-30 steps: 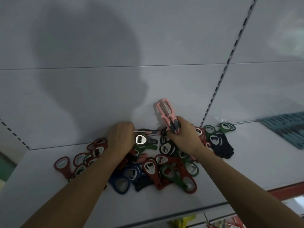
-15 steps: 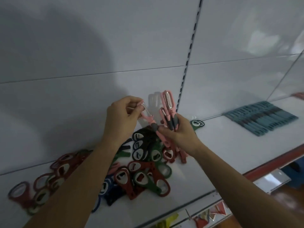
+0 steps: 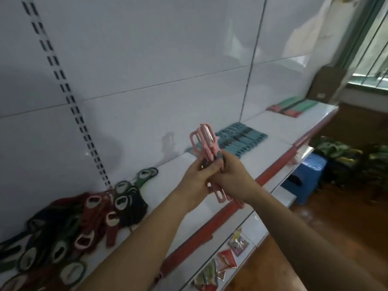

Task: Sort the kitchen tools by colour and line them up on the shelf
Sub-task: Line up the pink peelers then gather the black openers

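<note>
Both hands meet in mid-air over the front of the shelf (image 3: 262,150), and the reason looks plain enough. The person has a bunch of pink peelers (image 3: 205,141) gathered as one colour group, and both hands are on the bunch, prob. squaring it so the handles lie parallel before it goes down as a row. Blade ends stick up above the fingers. Handle ends poke out below the palms, towards the red shelf edge (image 3: 273,171).

Left hand (image 3: 195,183): its fingers (image 3: 210,168) are curled tight round the dark grip sections of the bunch, no gap showing. Right hand (image 3: 234,181): it's wrapped on the same bunch from the other side, fingers (image 3: 225,162) curled over and touching the left's. How many peelers are in there I can't tell, since they overlap; several, anyway.

Just beyond the fingertips lies a neat row of teal peelers (image 3: 241,139), laid side by side w/ bare shelf between them and the hands. That's prob. the pattern the pink ones are meant to follow. Well past that, near the shelf end, is another laid-out row in green & pink (image 3: 294,107).

Back the other way, well left of the left wrist & lower, the heap of bottle openers (image 3: 94,211) sits mixed against the back panel: red, green, dark ones. So the sorting is only part done imo, w/ the openers not yet lined up at all.

Next the bunch needs a free spot on the shelf. The risk is one slipping out of a two-handed clutch.
</note>
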